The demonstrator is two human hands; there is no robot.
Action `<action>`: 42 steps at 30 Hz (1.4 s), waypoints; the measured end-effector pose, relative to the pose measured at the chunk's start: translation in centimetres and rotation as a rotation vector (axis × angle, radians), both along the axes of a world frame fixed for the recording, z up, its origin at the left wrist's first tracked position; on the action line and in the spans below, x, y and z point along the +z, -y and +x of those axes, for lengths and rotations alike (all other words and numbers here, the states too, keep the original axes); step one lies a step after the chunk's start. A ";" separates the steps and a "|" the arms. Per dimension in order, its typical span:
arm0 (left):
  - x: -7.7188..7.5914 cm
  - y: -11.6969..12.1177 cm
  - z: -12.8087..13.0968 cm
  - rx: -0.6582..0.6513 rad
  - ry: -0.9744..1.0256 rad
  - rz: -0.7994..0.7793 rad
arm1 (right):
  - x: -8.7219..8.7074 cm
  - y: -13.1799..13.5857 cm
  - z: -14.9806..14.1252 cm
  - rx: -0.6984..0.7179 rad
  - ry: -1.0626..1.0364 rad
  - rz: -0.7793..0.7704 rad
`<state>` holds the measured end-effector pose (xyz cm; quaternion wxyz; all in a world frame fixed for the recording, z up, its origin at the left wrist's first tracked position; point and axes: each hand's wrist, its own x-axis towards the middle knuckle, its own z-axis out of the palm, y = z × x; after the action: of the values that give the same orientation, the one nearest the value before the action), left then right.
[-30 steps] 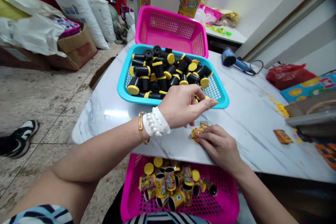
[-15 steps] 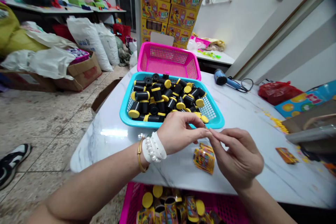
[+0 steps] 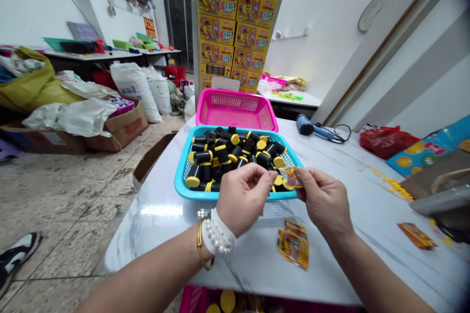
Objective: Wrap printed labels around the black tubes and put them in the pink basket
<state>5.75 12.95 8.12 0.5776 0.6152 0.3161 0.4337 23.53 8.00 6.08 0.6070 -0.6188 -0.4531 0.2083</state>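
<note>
Between thumb and fingers, my right hand [image 3: 325, 198] pinches a small, shiny yellow-orange printed label [image 3: 289, 177]. My left hand [image 3: 244, 195] is closed in a pinch just beside the label's left edge; whether it touches the label or holds something else is hidden. A turquoise basket [image 3: 194, 194] behind my hands is filled with black cylindrical containers [image 3: 203, 157] with yellow caps. Below the right hand, a small stack of the same printed labels [image 3: 293, 247] lies on the marble-patterned table [image 3: 249, 259].
Behind the turquoise basket stands a pink basket [image 3: 235, 95]. A blue heat gun [image 3: 316, 128] with a cord lies at the back right. More labels [image 3: 416, 235] lie at right, near scattered yellow bits [image 3: 394, 187]. Another pink basket [image 3: 193, 298] sits below the table's near edge.
My right hand has risen from the label stack with one label and brought it to my left hand. The fingertips met, then parted slightly. The camera view has tilted upward.
</note>
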 end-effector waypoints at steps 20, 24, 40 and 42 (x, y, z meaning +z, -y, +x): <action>-0.4 0.4 0.8 -0.026 0.122 -0.236 | -0.9 1.2 -1.3 -0.127 0.523 0.350; -0.4 0.7 0.8 -0.059 0.083 -0.211 | -1.0 1.2 -1.3 -0.087 0.562 0.387; -0.3 -1.5 0.1 -0.014 0.209 -0.339 | 1.4 -8.6 6.7 0.059 0.907 0.046; 0.0 -1.8 0.0 0.000 0.227 -0.356 | 0.8 -11.3 8.6 0.099 0.931 -0.026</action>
<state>5.72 14.77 8.08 0.7093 0.4505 0.3205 0.4373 32.12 19.27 6.89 0.3205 -0.6317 -0.7036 -0.0568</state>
